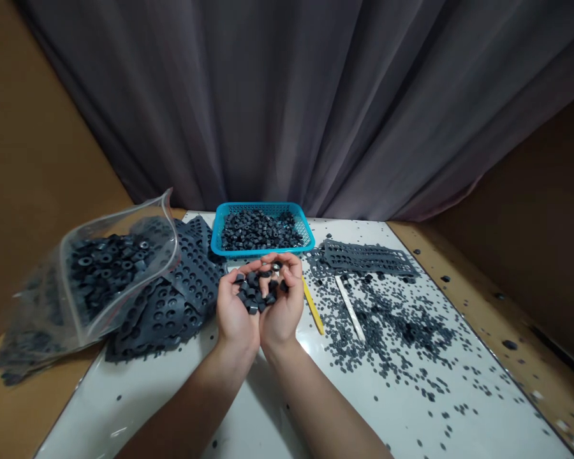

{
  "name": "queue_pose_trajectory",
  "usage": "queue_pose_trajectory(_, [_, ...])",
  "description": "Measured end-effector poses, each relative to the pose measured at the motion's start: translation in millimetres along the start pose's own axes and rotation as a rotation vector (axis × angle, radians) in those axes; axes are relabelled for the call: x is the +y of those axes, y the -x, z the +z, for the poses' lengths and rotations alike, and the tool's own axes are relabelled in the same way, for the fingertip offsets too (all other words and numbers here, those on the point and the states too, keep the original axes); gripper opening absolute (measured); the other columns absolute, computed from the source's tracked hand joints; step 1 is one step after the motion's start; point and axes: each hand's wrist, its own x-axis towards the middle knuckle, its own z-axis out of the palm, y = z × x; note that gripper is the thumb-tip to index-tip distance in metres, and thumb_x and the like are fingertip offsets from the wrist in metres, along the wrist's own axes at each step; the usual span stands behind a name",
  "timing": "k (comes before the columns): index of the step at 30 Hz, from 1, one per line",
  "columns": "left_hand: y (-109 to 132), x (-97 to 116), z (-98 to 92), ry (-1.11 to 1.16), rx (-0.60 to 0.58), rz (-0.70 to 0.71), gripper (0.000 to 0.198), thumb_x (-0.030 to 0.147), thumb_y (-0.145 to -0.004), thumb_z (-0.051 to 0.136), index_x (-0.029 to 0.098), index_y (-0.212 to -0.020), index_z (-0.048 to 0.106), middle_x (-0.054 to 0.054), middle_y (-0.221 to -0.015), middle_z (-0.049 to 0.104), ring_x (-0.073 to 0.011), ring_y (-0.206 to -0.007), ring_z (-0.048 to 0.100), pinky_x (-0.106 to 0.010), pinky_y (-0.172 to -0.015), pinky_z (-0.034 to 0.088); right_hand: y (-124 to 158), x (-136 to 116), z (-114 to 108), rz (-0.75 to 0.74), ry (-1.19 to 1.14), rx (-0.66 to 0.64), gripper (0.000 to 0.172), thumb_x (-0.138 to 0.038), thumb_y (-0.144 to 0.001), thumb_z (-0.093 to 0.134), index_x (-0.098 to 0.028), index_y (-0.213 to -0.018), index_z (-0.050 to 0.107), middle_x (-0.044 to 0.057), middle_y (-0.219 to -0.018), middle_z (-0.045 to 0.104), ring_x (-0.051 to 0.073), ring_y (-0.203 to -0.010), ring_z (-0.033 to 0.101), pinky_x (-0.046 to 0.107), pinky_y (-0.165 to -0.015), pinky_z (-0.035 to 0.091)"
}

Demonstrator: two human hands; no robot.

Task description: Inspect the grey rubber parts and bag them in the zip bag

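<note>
My left hand (236, 310) and my right hand (282, 303) are cupped together, side by side, holding a heap of small dark grey rubber rings (254, 292). Just beyond my fingertips stands a teal plastic basket (263, 251), filled with more of these rings. To the left of my hands, a punched dark grey rubber sheet (191, 280) lies in overlapping layers. Its near edge is close to my left hand. A clear zip-top bag (110, 268) full of rings rests partly on those sheets.
A yellow stick (313, 306) and a white strip (350, 309) lie right of my hands, among many scattered small dark pieces (392, 338). A punched sheet (368, 258) lies behind them. The white board (124, 408) sits on a worn wooden surface (483, 319), with a grey curtain (268, 95) beyond.
</note>
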Motion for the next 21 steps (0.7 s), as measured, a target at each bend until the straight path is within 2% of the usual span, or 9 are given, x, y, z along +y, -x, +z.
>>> queue_pose_trajectory(3, [-0.5, -0.6, -0.6, -0.009, -0.026, 0.018, 0.029, 0.029, -0.073, 0.044, 0.012, -0.063, 0.066, -0.005, -0.062, 0.063, -0.0132, -0.054, 0.057, -0.029, -0.065, 0.048, -1.4, 3.6, -2.9, 0.002, 0.005, 0.003, 0.012, -0.025, -0.074, 0.04, -0.022, -0.08, 0.05, -0.001, -0.08, 0.055, 0.009, -0.063, 0.049, 0.021, -0.053, 0.035])
queue_pose_trajectory(6, [0.1, -1.9, -1.3, -0.018, -0.033, 0.045, 0.026, 0.028, -0.072, 0.045, 0.013, -0.063, 0.064, -0.003, -0.061, 0.061, -0.0126, -0.054, 0.056, -0.028, -0.065, 0.048, -2.7, 5.6, -5.3, -0.004, 0.022, 0.001, 0.013, -0.026, -0.075, 0.041, -0.022, -0.08, 0.052, -0.001, -0.083, 0.056, 0.011, -0.076, 0.052, 0.024, -0.066, 0.04])
queue_pose_trajectory(11, [0.8, -4.0, -2.6, -0.033, -0.067, 0.1, 0.025, 0.027, -0.074, 0.043, 0.016, -0.058, 0.06, 0.0, -0.057, 0.057, -0.0135, -0.061, 0.057, -0.029, -0.07, 0.048, -4.9, 6.0, -5.7, 0.022, 0.001, -0.018, 0.01, -0.024, -0.074, 0.043, -0.022, -0.076, 0.053, -0.003, -0.074, 0.054, 0.01, -0.068, 0.05, 0.024, -0.066, 0.04])
queue_pose_trajectory(17, [-0.1, -2.2, -2.5, 0.063, -0.103, 0.085, 0.027, 0.028, -0.077, 0.043, 0.016, -0.059, 0.06, -0.002, -0.064, 0.059, -0.0128, -0.065, 0.057, -0.027, -0.072, 0.047, -2.2, 3.5, -1.5, -0.067, -0.081, -0.033, 0.013, -0.02, -0.075, 0.041, -0.02, -0.067, 0.051, -0.003, -0.07, 0.052, 0.011, -0.07, 0.051, 0.026, -0.069, 0.041])
queue_pose_trajectory(21, [-0.6, 0.4, 0.2, 0.15, -0.016, 0.007, 0.025, 0.025, -0.077, 0.044, 0.014, -0.062, 0.061, -0.003, -0.067, 0.061, -0.0132, -0.066, 0.059, -0.029, -0.075, 0.048, -0.5, 1.3, 0.5, -0.07, -0.066, -0.032, 0.015, -0.02, -0.075, 0.04, -0.019, -0.063, 0.049, -0.003, -0.063, 0.052, 0.011, -0.066, 0.051, 0.027, -0.07, 0.041])
